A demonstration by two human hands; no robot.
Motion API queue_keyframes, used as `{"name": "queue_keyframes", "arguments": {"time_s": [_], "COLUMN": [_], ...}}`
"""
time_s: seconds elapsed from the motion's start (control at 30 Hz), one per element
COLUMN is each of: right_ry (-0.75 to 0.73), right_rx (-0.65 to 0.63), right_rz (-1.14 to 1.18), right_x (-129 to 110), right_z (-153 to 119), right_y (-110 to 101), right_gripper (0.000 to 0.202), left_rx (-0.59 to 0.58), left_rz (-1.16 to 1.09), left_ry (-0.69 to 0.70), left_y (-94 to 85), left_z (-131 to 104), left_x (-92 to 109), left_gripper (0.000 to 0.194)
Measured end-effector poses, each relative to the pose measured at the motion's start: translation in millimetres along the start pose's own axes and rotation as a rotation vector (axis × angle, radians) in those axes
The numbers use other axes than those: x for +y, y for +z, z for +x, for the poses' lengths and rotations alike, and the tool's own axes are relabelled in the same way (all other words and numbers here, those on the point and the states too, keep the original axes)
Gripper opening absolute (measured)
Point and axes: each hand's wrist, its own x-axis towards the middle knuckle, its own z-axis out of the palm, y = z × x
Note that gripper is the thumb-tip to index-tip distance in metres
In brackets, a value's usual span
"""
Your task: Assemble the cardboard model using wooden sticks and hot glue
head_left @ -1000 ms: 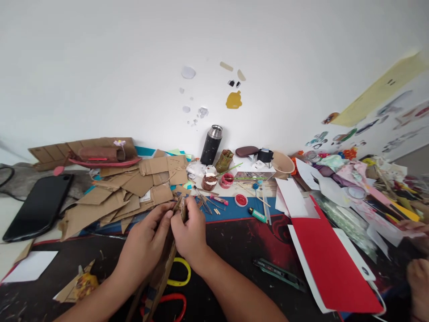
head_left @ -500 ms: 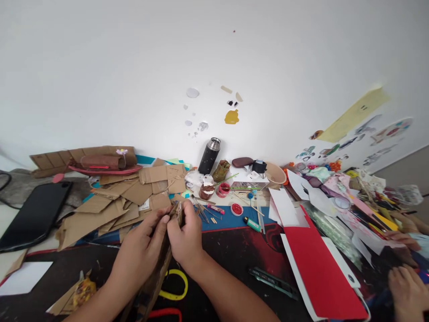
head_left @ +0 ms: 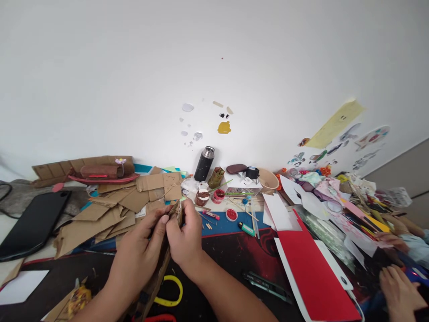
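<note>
Close together at the middle of the desk, both my hands pinch the far end of a long folded piece of cardboard (head_left: 157, 279). My left hand (head_left: 147, 239) is closed on its left side, thumb on the edge. On the right side, my right hand (head_left: 184, 235) is closed with the fingers curled round it. The strip slants down toward me between my forearms, and its near end is partly hidden. Yellow-handled scissors (head_left: 181, 293) lie just right of the strip, partly covered by it. A red handle (head_left: 161, 318) shows at the bottom edge.
Cut cardboard pieces (head_left: 97, 217) are heaped at left beside a red model boat (head_left: 100, 175) and a phone (head_left: 33, 223). Behind my hands stand a black flask (head_left: 204, 164) and paint jars (head_left: 218, 196). A cutter (head_left: 266, 286) and red folder (head_left: 315, 273) lie right, near another person's hand (head_left: 398, 286).
The camera view has tilted up and turned slightly right, so the desk items sit lower and further left. Both my hands keep the same grip on the cardboard.
</note>
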Motion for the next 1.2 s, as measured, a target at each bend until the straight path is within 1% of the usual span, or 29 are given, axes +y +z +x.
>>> {"name": "queue_keyframes", "arguments": {"time_s": [0.2,0.27,0.37,0.5,0.6,0.73,0.83,0.9,1.03,1.07,1.13,1.2], "right_ry": [-0.037,-0.061,-0.038,0.052,0.070,0.078,0.051,0.013,-0.079,-0.096,-0.105,-0.080], "right_rx": [-0.016,-0.017,-0.020,-0.012,0.029,0.055,0.060,0.049,0.021,0.011,-0.008,0.001], "right_rz": [0.037,0.027,0.012,0.001,-0.026,-0.025,0.008,0.044,0.149,0.178,0.207,0.187], "right_x": [-13,-15,-11,8,21,25,15,4,-19,-23,-27,-25], "right_z": [4,5,5,-1,-7,-12,-9,-7,-7,-7,-9,-9], "right_y": [-3,-4,-3,-2,-1,1,6,8,11,11,11,11], "right_gripper": [0.018,0.017,0.016,0.015,0.015,0.013,0.014,0.014,0.016,0.014,0.013,0.013], "left_rx": [0.011,0.013,0.014,-0.038,-0.071,-0.089,-0.068,-0.035,0.029,0.025,0.022,0.024], "left_rz": [0.005,-0.007,-0.016,-0.031,-0.036,-0.036,-0.011,0.012,0.050,0.061,0.074,0.070], "left_ry": [-0.001,0.006,-0.020,-0.073,-0.091,-0.096,-0.059,-0.011,0.090,0.119,0.138,0.123], "left_y": [-9.4,-10.5,-5.5,6.9,13.6,15.7,9.8,1.0,-22.1,-26.6,-31.1,-28.9], "left_z": [2,2,3,2,0,-3,-3,-4,-11,-12,-13,-12], "left_x": [17,19,14,2,-5,-11,-14,-12,2,5,8,7], "left_gripper": [0.047,0.046,0.048,0.051,0.050,0.049,0.047,0.045,0.036,0.035,0.035,0.036]}}
